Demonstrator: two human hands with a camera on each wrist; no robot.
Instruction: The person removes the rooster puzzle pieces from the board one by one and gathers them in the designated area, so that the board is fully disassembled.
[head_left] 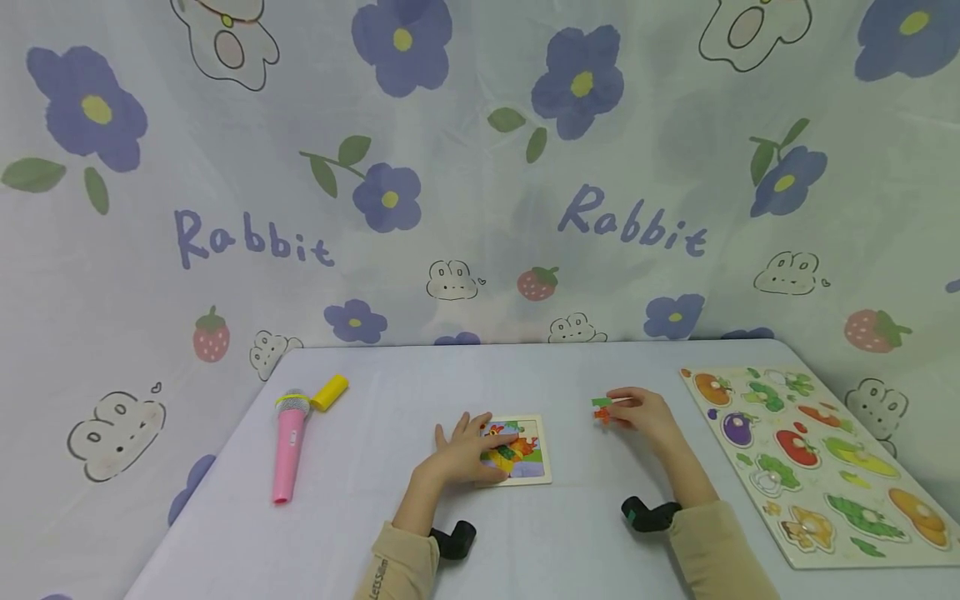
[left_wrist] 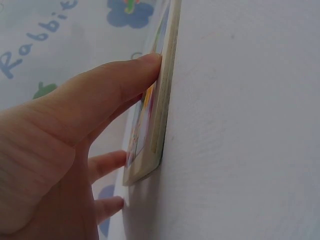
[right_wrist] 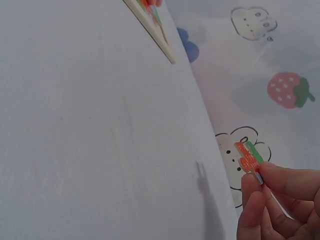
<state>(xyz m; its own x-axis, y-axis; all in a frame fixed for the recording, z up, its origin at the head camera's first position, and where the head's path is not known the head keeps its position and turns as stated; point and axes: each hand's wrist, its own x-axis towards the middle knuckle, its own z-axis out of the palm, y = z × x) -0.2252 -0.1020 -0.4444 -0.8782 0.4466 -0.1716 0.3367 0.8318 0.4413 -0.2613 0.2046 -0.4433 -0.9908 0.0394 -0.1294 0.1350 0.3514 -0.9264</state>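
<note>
The right hand (head_left: 647, 415) pinches a puzzle piece (head_left: 602, 407) between thumb and fingertips (right_wrist: 251, 200), above the counter (head_left: 360, 517). The left hand (head_left: 467, 450) lies flat, fingers straight, pressing the small puzzle board (head_left: 534, 462).

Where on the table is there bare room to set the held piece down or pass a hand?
Bare cloth lies between the pink microphone and the left hand, and between the small jigsaw and the vegetable peg board, beneath the right hand pinching the puzzle piece. The far table strip is bare too. The peg board side is crowded.
</note>
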